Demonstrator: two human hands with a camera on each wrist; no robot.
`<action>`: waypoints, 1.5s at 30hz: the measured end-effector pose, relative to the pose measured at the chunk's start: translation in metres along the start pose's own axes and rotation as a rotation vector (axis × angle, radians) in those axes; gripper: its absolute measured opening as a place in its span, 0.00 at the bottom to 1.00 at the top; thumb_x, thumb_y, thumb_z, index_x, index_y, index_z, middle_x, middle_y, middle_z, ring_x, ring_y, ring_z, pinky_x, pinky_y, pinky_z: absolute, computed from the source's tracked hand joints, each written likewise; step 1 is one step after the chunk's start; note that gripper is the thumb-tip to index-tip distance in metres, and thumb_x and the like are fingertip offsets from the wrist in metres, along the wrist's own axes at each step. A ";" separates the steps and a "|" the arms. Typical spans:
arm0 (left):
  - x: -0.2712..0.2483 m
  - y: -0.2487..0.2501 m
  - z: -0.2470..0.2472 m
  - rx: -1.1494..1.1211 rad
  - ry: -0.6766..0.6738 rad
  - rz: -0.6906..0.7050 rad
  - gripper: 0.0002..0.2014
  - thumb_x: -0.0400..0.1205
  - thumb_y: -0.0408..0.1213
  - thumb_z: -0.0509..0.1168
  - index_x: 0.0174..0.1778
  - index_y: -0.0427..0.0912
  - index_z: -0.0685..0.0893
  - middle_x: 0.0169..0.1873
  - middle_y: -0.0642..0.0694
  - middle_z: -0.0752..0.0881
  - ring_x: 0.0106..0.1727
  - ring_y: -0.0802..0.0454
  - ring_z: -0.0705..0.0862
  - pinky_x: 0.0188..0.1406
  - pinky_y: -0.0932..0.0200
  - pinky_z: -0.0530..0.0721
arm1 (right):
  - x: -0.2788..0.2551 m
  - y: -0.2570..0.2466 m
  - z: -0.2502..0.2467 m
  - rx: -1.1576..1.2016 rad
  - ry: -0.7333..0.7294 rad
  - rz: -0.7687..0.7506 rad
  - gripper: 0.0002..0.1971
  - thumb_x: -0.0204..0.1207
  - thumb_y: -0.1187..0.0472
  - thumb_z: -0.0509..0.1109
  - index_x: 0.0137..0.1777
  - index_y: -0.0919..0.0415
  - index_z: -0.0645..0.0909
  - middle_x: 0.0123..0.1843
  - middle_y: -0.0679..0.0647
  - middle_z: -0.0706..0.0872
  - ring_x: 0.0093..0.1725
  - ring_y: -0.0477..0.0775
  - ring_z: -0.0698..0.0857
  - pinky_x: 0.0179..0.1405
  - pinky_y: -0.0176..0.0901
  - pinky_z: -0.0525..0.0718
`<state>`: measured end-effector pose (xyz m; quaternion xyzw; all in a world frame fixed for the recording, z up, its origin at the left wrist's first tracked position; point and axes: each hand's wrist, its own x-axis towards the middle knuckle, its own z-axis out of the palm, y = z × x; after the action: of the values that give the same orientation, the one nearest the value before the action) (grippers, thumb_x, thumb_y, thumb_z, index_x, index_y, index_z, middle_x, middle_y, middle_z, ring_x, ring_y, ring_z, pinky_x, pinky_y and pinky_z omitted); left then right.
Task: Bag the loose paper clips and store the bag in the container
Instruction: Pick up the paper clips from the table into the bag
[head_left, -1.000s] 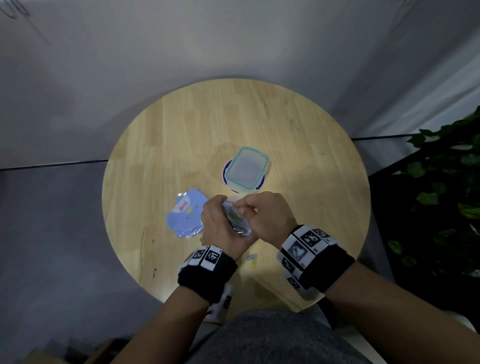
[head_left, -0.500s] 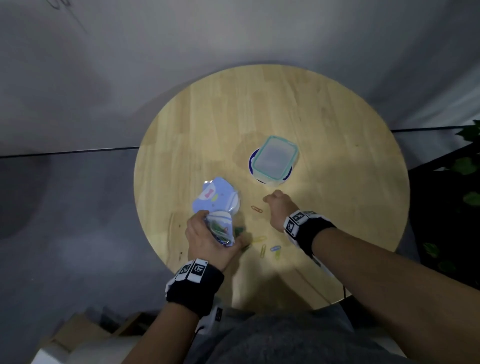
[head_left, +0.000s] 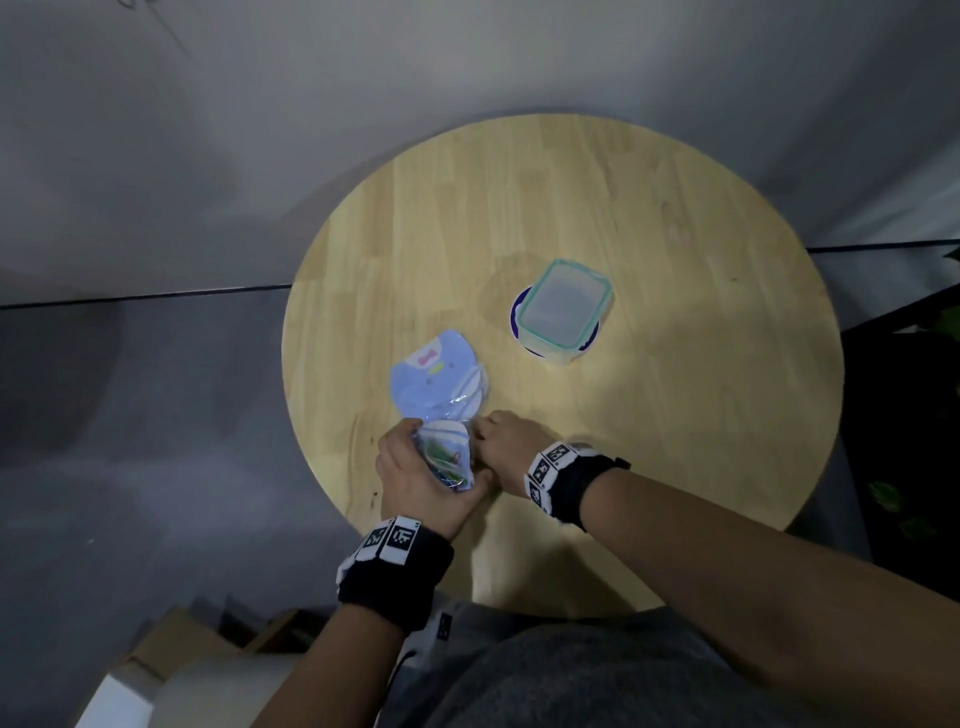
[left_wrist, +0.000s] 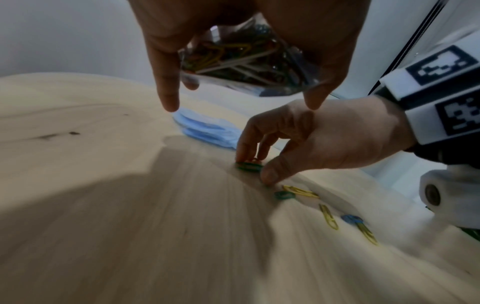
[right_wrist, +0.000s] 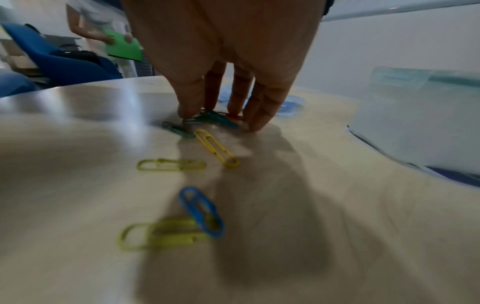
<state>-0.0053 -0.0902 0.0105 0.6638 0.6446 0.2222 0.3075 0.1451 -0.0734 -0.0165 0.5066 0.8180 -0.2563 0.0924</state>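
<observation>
My left hand (head_left: 415, 478) grips a small clear bag (head_left: 448, 453) partly filled with coloured paper clips (left_wrist: 244, 57) and holds it just above the round wooden table (head_left: 675, 208). Right beside it my right hand (head_left: 488, 434) reaches down, thumb and fingertips (right_wrist: 187, 111) pinching a little cluster of green and red clips (right_wrist: 217, 119) against the tabletop. Several loose clips lie nearer me: a yellow one (right_wrist: 217, 151), a yellow-green one (right_wrist: 171, 164), and a blue one (right_wrist: 201, 211) over another yellow-green one. The clear container (head_left: 566, 306) with a teal-rimmed lid stands closed behind the hands.
A stack of blue printed bags (head_left: 436, 384) lies just beyond my hands. The container sits on a dark blue round base (head_left: 517, 325). Green plant leaves (head_left: 950, 322) show off the table's right side. Cardboard boxes (head_left: 171, 654) are on the floor at lower left.
My right hand left the bag, reached out toward the container, then came back left beside the bag onto the green clips. My left hand kept hold of the bag.
</observation>
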 end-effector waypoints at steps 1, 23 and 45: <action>-0.001 -0.001 -0.001 0.002 -0.003 -0.002 0.46 0.52 0.60 0.69 0.63 0.36 0.70 0.56 0.39 0.74 0.60 0.39 0.75 0.58 0.55 0.74 | -0.003 0.000 0.001 -0.016 -0.013 -0.026 0.17 0.78 0.60 0.63 0.65 0.62 0.77 0.66 0.64 0.76 0.63 0.67 0.74 0.61 0.57 0.76; 0.001 0.008 0.015 0.025 -0.062 0.066 0.45 0.54 0.48 0.78 0.66 0.37 0.69 0.57 0.41 0.72 0.59 0.40 0.74 0.55 0.59 0.72 | -0.074 0.062 0.016 0.104 -0.110 0.111 0.34 0.64 0.54 0.79 0.68 0.63 0.72 0.65 0.60 0.75 0.64 0.62 0.74 0.62 0.50 0.73; -0.003 0.012 0.014 0.038 -0.054 0.097 0.44 0.53 0.53 0.75 0.64 0.37 0.71 0.55 0.42 0.73 0.57 0.40 0.75 0.56 0.58 0.71 | -0.088 0.062 0.027 -0.098 -0.020 0.087 0.20 0.39 0.62 0.84 0.34 0.53 0.85 0.32 0.48 0.84 0.28 0.51 0.85 0.25 0.34 0.80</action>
<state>0.0124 -0.0944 0.0092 0.7056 0.6073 0.2064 0.3011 0.2374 -0.1340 -0.0238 0.5338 0.8059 -0.2168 0.1362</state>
